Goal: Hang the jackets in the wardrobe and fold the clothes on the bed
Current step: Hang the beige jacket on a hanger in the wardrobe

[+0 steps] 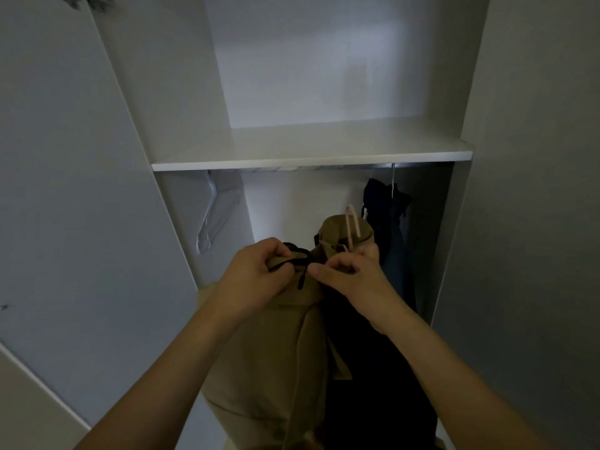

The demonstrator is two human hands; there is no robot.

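Note:
A tan jacket (269,345) with a dark lining hangs from a pink hanger (353,224) in front of the open white wardrobe (311,155). My left hand (256,274) grips the jacket's left front edge by its black zipper at the collar. My right hand (350,274) pinches the other front edge beside the hanger's neck. The two hands nearly meet at the collar. The hanger's hook is below the rail and hooked on nothing.
A dark blue jacket (394,228) hangs on the rail at the right. Several empty white hangers (211,219) hang at the left end of the rail. A bare shelf spans the wardrobe above. An open door (65,190) stands at my left.

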